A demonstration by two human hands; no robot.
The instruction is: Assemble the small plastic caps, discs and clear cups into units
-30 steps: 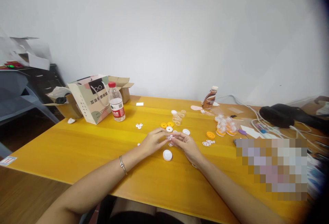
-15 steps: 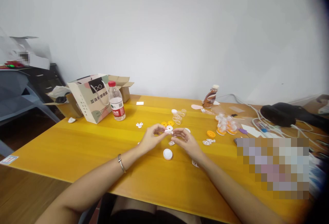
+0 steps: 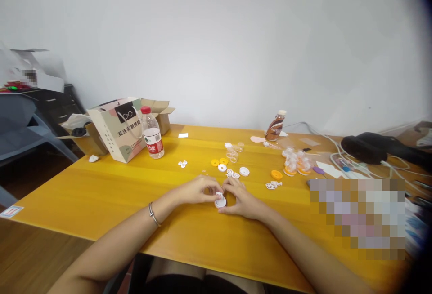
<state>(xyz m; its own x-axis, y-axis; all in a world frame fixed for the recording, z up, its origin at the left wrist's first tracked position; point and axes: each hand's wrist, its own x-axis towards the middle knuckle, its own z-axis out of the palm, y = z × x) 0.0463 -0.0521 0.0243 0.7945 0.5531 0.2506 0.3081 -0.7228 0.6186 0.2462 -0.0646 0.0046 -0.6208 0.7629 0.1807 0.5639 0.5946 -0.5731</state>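
Between my two hands lies a white round plastic disc [image 3: 222, 203] on the table. My left hand [image 3: 201, 190] is closed, its thumb and fingertips pinching a small white plastic piece [image 3: 219, 195] just over the disc. From the other side, my right hand [image 3: 242, 198] curves its thumb and fingers round the disc's edge. Beyond the hands are white cut-out plates [image 3: 232, 174], a white ring [image 3: 222, 167], yellow discs [image 3: 215, 162] and another white round part [image 3: 244, 171]. Several small white pieces [image 3: 182, 164] sit to the left.
A water bottle [image 3: 152, 134] and a paper bag [image 3: 118, 132] stand at the back left. Toward the right are a brown drink bottle [image 3: 276, 126], clear-and-orange assembled parts [image 3: 295, 161], an orange disc [image 3: 276, 175] and white cables [image 3: 337, 150]. The wooden table [image 3: 111, 195] meets the wall behind.
Both hands have come down and nearer to me, to the white disc. My left hand brought the small white piece over it; my right hand now curves round the disc.
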